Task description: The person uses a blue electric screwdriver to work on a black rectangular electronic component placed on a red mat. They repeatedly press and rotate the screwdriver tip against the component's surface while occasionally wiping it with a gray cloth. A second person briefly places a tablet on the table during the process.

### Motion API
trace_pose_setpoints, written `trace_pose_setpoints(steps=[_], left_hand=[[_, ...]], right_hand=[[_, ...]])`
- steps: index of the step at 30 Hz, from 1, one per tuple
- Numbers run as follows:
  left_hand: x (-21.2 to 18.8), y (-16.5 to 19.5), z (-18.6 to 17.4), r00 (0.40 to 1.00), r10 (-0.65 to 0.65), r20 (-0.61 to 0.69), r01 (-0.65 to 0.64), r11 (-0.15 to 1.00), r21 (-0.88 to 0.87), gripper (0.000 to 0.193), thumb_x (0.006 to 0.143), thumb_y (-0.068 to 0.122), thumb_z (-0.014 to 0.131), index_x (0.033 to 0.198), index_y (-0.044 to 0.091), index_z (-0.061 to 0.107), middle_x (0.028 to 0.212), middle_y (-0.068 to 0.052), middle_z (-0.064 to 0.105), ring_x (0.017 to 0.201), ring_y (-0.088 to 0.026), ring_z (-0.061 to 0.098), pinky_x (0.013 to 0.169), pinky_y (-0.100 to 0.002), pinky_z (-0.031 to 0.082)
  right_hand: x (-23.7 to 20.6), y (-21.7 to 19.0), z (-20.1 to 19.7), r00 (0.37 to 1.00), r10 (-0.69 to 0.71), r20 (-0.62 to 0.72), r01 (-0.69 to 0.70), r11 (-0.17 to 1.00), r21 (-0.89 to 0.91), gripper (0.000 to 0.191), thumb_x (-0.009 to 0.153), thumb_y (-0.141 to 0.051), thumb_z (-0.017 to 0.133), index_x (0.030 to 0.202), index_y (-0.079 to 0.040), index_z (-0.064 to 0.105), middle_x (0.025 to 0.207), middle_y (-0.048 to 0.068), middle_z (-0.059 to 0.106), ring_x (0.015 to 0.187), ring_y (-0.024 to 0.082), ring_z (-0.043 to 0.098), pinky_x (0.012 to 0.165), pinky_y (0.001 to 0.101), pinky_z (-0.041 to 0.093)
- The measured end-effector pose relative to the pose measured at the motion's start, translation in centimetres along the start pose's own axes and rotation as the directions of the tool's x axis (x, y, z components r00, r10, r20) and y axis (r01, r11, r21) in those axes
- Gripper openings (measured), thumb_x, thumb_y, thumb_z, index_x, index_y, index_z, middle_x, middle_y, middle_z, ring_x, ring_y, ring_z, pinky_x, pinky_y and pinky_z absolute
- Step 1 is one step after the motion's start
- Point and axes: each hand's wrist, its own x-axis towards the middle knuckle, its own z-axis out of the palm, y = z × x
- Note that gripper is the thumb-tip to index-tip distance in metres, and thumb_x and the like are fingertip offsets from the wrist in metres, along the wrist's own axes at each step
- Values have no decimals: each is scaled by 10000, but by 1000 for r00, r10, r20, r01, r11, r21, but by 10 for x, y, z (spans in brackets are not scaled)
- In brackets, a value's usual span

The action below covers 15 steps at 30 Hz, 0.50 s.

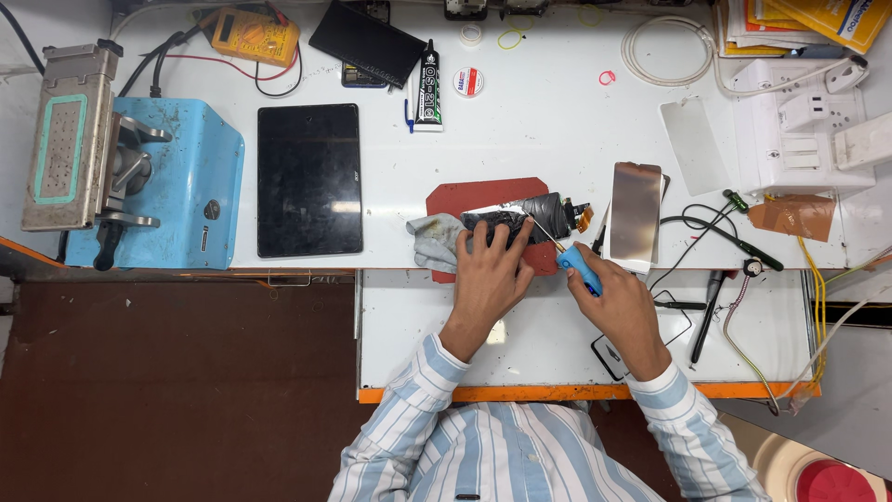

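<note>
Left hand (490, 270) lies flat, fingers spread, pressing a dark phone part (520, 219) down on a red mat (465, 197) at the front edge of the white bench (539, 130). Right hand (618, 307) is closed around a blue-handled tool (578, 265), its thin metal tip angled up-left onto the part, just beside the left fingertips. A grey cloth (433, 238) sits touching the mat's left side, partly under the left hand. A shiny panel (636, 210) lies just right of the part; a black tablet (309, 178) sits further left, a blue machine (177, 177) at the left edge, a glue tube (427, 85) and yellow meter (253, 35) near the back edge. Risk, as a judgement: the tip could slip off the part and jab the left fingers, since they hold so near it; too much prying force could crack the part or tear the small flex at its right end.
</note>
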Motion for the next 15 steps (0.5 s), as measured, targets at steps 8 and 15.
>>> trace_pose_setpoints(steps=[8,15], left_hand=[[2,1,2,1000,-7,14,7,1000,17,592,850,290,614,1427,156,593,1063,-106,549,1088,-326,494,1010,-579,381],[2,1,-2,1000,-3,11,3,1000,10,604,848,292,607,1435,152,591,1065,-115,543,1096,-333,489,1018,-578,373]], right_hand=[[-3,2,8,1000,20,-24,-20,1000,20,474,929,-352,639,1327,-97,675,939,176,769,670,274,747,580,383,583],[-3,1,7,997,-44,-65,45,999,23,471,933,-356,643,1318,-87,679,963,187,766,699,287,750,571,386,587]])
